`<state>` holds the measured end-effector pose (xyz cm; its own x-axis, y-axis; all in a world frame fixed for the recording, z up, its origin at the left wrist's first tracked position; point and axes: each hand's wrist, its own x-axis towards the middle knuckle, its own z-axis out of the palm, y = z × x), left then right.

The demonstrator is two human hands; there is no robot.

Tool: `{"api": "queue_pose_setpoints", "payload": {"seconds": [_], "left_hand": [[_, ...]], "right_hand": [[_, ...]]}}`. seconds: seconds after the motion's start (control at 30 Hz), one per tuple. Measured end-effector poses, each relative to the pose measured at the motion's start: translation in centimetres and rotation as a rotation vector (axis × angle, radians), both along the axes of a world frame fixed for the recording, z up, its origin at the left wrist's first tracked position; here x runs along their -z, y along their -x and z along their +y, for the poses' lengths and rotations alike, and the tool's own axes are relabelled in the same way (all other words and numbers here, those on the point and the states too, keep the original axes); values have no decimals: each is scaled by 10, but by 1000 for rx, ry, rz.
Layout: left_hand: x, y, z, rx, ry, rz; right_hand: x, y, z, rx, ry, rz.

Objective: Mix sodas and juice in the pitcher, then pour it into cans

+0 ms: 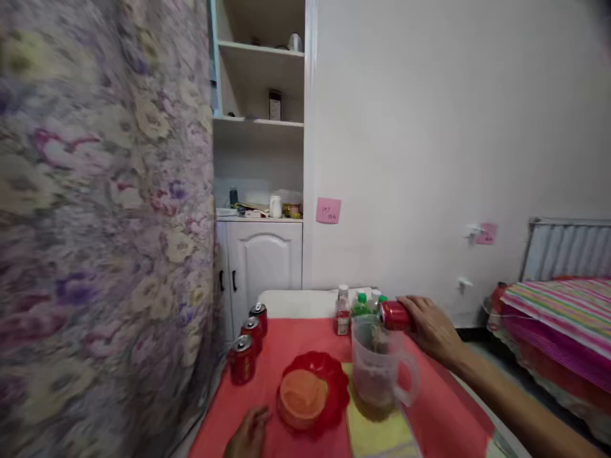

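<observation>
My right hand (427, 326) is wrapped round a red soda can (395, 316), which is tipped on its side above a clear plastic pitcher (375, 375). Brownish liquid (377, 340) runs from the can's mouth into the pitcher, and a shallow dark layer shows at its bottom. The pitcher stands on a yellow cloth (382, 437), its handle to the right. My left hand (248, 434) rests low at the front edge with loosely bent fingers and nothing in it. Near it sits a red scalloped plate (338, 388) bearing an orange bowl-like piece (304, 395).
Three red soda cans (242, 360) stand in a row along the table's left side. Several small bottles (342, 312) with white or green caps stand at the back. A red cloth (296, 331) covers the table. A floral curtain (109, 222) hangs close on the left.
</observation>
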<state>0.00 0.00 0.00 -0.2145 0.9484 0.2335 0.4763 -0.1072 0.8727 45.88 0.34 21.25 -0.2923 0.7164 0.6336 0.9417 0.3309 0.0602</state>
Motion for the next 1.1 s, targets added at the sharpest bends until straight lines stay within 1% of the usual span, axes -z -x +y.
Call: {"api": "queue_pose_setpoints", "payload": {"seconds": [0.27, 0.53, 0.7, 0.9, 1.1], "left_hand": [[-9, -2, -8, 13, -38, -76], [-7, -2, -5, 35, 4, -81], [-9, -2, -6, 23, 17, -54], [-10, -3, -6, 30, 34, -54], [-9, -3, -7, 28, 2, -81]], "right_hand": [[-10, 4, -5, 13, -7, 1], [-9, 4, 0, 16, -39, -6], [-9, 5, 2, 22, -78, -14], [-10, 4, 4, 19, -78, -17], [-11, 4, 5, 2, -102, -34]]}}
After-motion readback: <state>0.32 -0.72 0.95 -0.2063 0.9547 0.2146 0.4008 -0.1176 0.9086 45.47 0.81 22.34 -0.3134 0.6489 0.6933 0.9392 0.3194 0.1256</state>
